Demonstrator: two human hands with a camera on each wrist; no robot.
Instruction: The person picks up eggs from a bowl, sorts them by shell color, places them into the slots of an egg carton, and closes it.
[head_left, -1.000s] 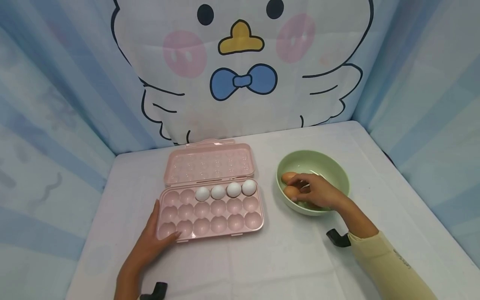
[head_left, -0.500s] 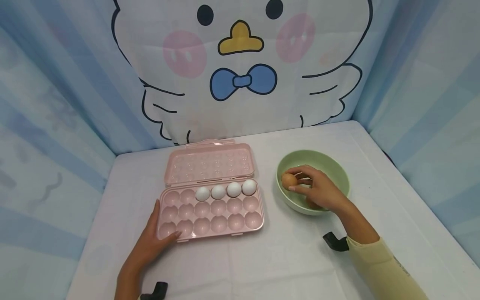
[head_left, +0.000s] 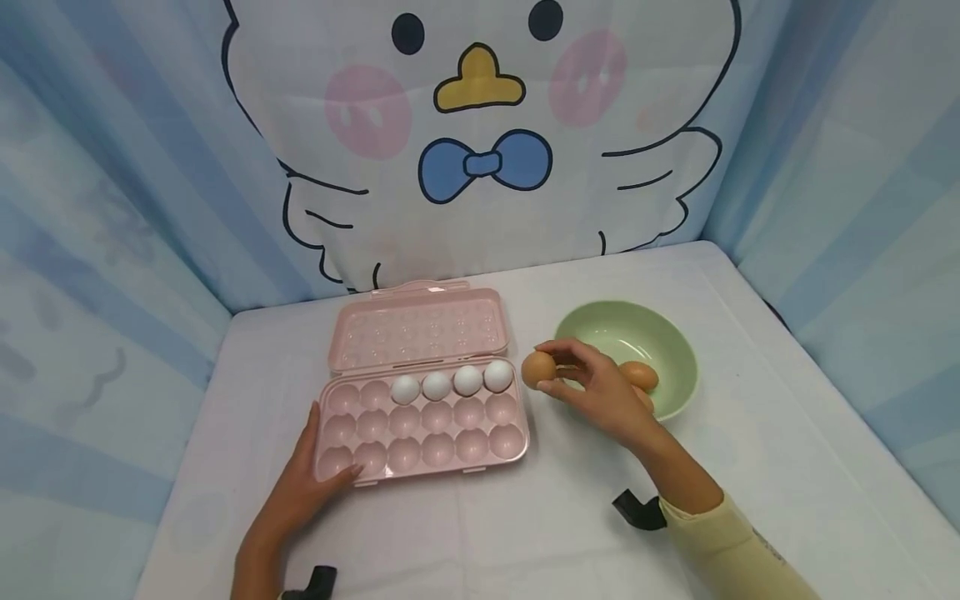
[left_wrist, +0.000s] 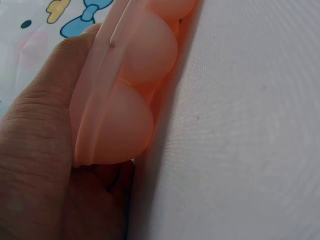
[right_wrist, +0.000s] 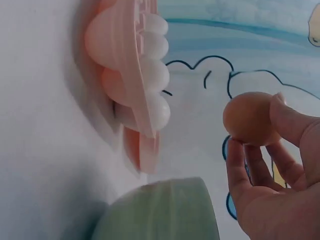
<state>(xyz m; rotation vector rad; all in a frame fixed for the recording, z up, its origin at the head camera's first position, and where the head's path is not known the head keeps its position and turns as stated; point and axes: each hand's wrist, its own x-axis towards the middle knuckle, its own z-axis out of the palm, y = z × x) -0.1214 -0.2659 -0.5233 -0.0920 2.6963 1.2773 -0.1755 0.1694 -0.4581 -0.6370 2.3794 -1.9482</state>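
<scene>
My right hand [head_left: 592,383] pinches a brown egg [head_left: 538,370] between thumb and fingertips. It holds the egg in the air between the green bowl [head_left: 678,367] and the right end of the pink egg carton [head_left: 431,477]. In the right wrist view the brown egg [right_wrist: 250,118] is plainly off the table. The carton lies with its lid [head_left: 420,329] folded back. Four-in-a-row aside, several white eggs [head_left: 437,385] fill the right part of its back row. My left hand [head_left: 303,483] grips the carton's front left corner, thumb over the rim [left_wrist: 95,95].
More brown eggs [head_left: 639,375] lie in the bowl, partly hidden by my right hand. A white cloth [head_left: 450,550] covers the table. Behind it hangs a curtain [head_left: 480,225] with a cartoon bird, and blue curtains [head_left: 97,333] flank both sides.
My right hand has lifted a brown egg out of the bowl and carried it left toward the carton. The left hand and the carton have stayed in place.
</scene>
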